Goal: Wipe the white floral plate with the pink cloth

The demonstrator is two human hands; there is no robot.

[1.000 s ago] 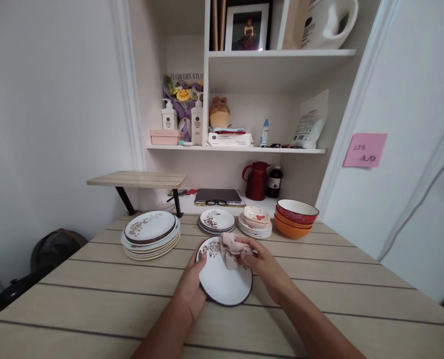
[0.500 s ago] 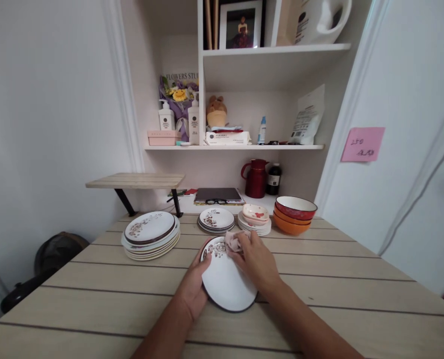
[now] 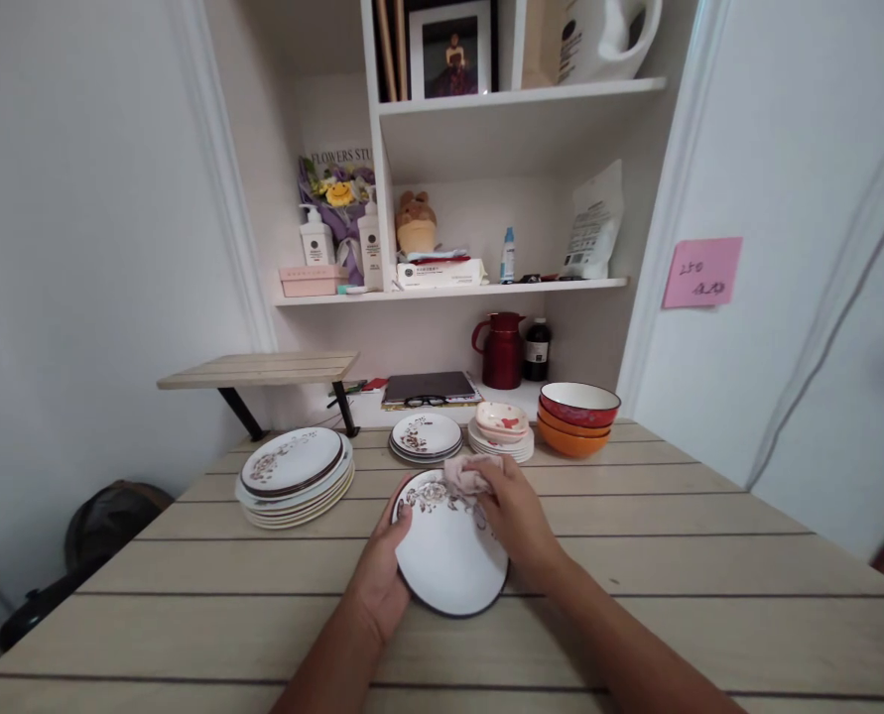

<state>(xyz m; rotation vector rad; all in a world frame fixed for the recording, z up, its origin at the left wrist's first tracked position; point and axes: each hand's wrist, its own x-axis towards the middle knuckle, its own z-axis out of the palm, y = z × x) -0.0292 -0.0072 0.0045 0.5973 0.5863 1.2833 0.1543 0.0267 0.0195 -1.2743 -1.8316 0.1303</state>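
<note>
A white plate with a dark rim and brown flower pattern is tilted toward me above the slatted table. My left hand grips its left edge, thumb on the face and fingers behind. Bunched in my right hand is a pale pink cloth, pressed on the plate's upper right rim. Just beyond the plate is a small stack of matching plates. A taller stack of plates stands at the left.
Small dishes with pink patterns and stacked red and orange bowls stand at the back right. A raised wooden shelf is at the back left. Behind are a closed laptop, glasses and a red jug.
My view has shifted slightly, so the scene sits a little further left. My right hand and cloth have moved slightly along the plate's upper rim; my left hand keeps its grip.
</note>
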